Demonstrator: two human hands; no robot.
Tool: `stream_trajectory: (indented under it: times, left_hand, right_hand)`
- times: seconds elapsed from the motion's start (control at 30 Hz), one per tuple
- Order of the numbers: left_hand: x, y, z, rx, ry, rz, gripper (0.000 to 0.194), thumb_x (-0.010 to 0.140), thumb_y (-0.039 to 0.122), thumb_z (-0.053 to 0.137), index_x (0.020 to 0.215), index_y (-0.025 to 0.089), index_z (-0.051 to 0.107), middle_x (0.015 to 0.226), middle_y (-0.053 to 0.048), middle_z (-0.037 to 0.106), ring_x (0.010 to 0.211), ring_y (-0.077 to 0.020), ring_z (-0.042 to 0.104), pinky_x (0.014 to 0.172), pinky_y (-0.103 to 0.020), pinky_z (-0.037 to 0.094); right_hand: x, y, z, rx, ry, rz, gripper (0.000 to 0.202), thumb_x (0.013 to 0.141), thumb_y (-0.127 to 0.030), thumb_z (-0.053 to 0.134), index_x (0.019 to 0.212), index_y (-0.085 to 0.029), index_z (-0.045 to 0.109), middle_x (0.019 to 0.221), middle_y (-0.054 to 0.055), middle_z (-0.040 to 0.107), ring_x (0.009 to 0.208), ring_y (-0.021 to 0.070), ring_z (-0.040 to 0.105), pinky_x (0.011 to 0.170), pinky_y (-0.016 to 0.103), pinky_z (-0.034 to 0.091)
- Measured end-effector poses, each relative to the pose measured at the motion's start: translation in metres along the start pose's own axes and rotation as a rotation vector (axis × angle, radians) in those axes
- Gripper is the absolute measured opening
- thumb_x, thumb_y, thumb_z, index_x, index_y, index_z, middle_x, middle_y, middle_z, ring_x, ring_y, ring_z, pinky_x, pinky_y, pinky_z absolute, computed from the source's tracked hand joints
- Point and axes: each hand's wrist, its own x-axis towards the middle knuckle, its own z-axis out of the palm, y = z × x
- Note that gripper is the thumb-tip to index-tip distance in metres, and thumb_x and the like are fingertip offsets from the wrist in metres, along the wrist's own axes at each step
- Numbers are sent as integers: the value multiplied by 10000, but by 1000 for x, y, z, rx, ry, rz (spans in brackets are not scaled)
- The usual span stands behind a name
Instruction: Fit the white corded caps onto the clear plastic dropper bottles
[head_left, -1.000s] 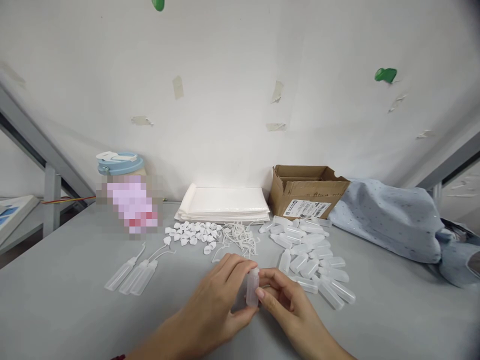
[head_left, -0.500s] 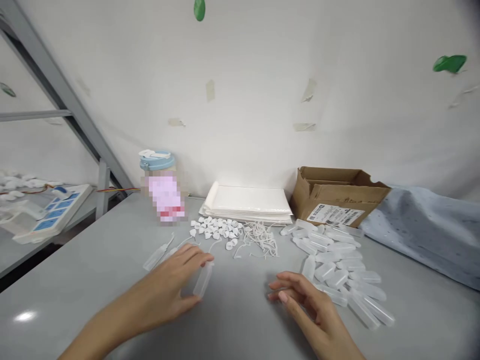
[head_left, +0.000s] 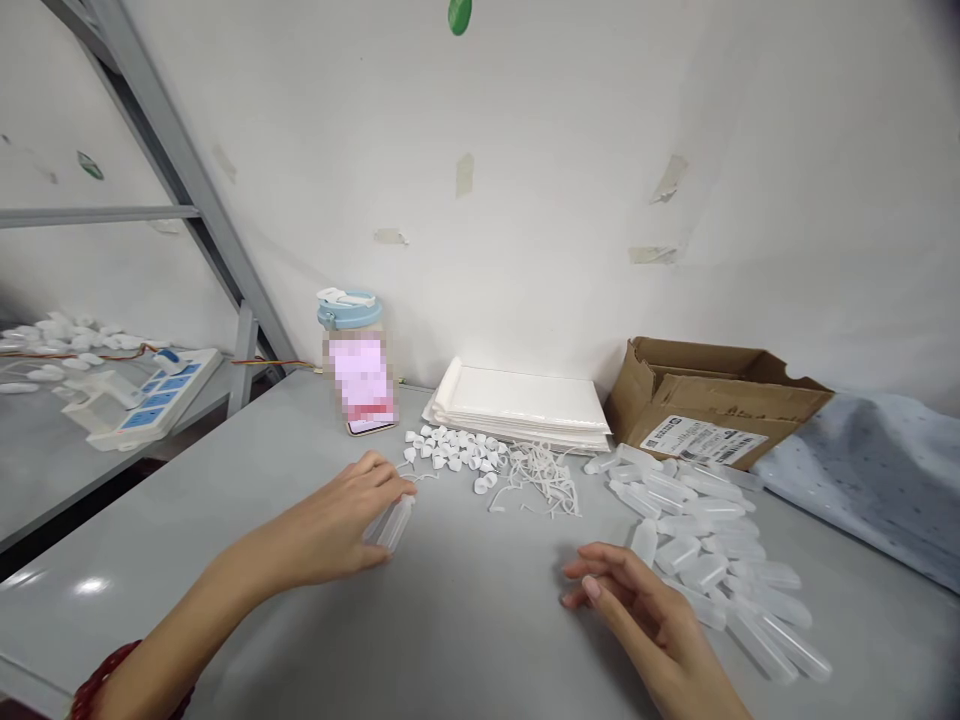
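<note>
My left hand is at the left of the grey table, its thumb and fingers at the two ends of a clear plastic tube. Other tubes beside it are mostly hidden by the hand. Beyond lie small white caps and, to their right, a tangle of thin white strips. My right hand rests with curled, parted fingers and nothing in them, just left of a pile of clear tubes.
At the back stand a blue-lidded cup with a phone before it, a stack of white sheets and an open cardboard box. A pale blue cloth lies right, a power strip left.
The view has shifted left, so things appear further right. My left hand has moved left over the table with the tube, covering the tubes there. My right hand keeps its pose.
</note>
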Motion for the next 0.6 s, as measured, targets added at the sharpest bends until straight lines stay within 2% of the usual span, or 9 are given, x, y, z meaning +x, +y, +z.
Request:
stream_trajectory:
  times: [0.4, 0.6]
  left_hand:
    - [-1, -9, 7, 13, 1, 11, 414, 766, 282, 603, 1175, 277, 537, 1145, -42, 528, 1124, -250, 424, 884, -333, 425]
    - [0, -6, 6, 3, 26, 10, 349, 733, 260, 633, 1072, 266, 550, 1098, -18, 570, 1102, -237, 451, 881, -325, 429]
  right_hand:
    - [2, 5, -4, -50, -45, -12, 300, 874, -472, 505, 1018, -223, 592, 951, 69, 692, 769, 199, 685, 774, 344, 533]
    - [3, 6, -4, -59, -37, -25, 276, 882, -449, 500, 1012, -224, 592, 938, 67, 696, 746, 194, 687, 758, 334, 540]
